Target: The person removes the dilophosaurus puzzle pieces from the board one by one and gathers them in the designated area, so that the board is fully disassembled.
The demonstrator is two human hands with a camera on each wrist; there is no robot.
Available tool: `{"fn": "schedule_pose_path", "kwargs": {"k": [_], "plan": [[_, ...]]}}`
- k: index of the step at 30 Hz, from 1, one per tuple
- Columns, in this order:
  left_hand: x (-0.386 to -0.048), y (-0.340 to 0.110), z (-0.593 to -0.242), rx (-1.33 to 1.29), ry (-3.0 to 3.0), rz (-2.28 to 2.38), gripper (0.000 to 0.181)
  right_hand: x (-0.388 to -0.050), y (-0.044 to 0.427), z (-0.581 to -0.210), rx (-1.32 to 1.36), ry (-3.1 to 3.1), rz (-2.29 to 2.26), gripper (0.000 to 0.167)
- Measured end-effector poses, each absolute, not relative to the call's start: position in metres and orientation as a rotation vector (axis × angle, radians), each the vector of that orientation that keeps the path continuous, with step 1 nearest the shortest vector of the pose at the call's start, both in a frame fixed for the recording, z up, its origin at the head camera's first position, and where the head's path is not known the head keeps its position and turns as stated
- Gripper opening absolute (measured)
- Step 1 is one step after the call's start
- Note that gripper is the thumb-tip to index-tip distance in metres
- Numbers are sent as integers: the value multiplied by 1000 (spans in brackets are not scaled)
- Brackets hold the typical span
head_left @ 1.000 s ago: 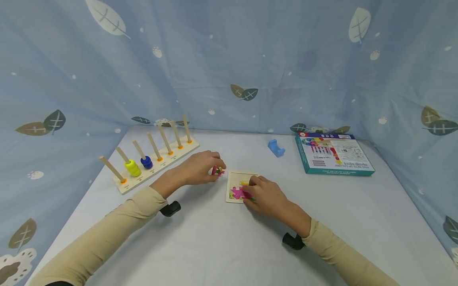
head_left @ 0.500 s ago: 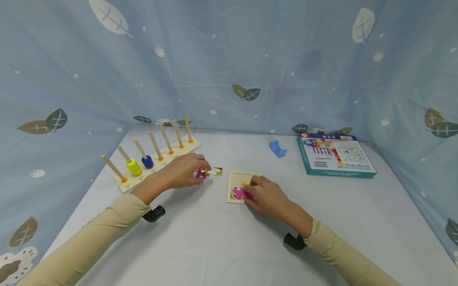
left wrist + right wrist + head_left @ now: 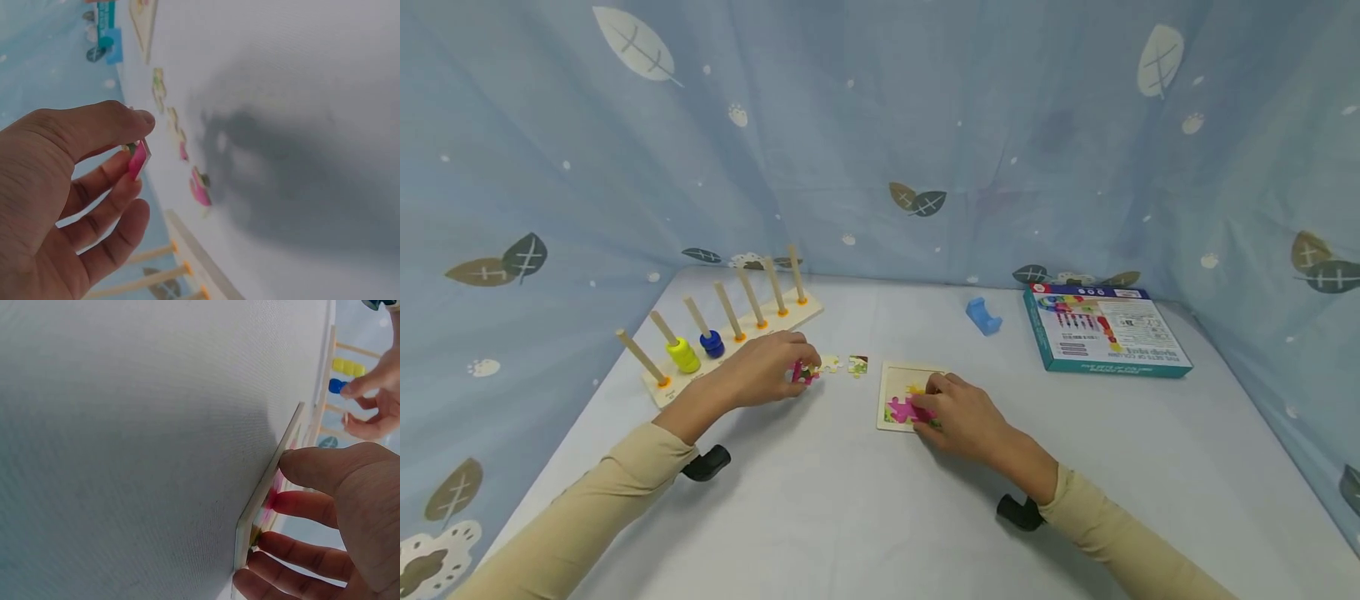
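A: Far left, what is listed?
B: One wooden peg board, set slantwise on the white bench; seven pegs. Yellow beads are threaded on the second, blue beads on the third, stopped from rolling, presumably, by the wood through them.
A: Left hand?
B: Narrowed. One pink puzzle piece is pinched between thumb and fingers, clear of the bench. The piece being small and thin, a light pinch is likely all that is needed.
A: Next?
B: Three loose pieces, laid flat in a row toward the tray; spread, it seems, so that each can be seen singly.
A: The tray?
B: One square puzzle tray, flat at mid-bench, part filled along its near side. Its right part is held by the right hand, thumb at the near edge, fingers bent over; probably steadied against sliding.
A: Far right?
B: One blue plastic holder; one printed box, lying flat. Both are placed well apart from the hands, seemingly out of their way.
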State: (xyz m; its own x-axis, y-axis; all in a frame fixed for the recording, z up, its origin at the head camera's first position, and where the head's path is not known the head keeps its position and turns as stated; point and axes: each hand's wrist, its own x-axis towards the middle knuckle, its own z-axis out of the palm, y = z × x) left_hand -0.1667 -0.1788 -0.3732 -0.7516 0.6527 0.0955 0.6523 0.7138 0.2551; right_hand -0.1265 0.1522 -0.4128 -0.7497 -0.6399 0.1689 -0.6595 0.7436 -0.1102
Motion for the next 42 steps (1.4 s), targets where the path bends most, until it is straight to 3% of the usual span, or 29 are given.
{"fn": "schedule_pose_path", "kwargs": {"k": [42], "plan": [[-170,-192,-391,943,2841,336,21,-124,152,-415,1010,-2847,252,43]]}}
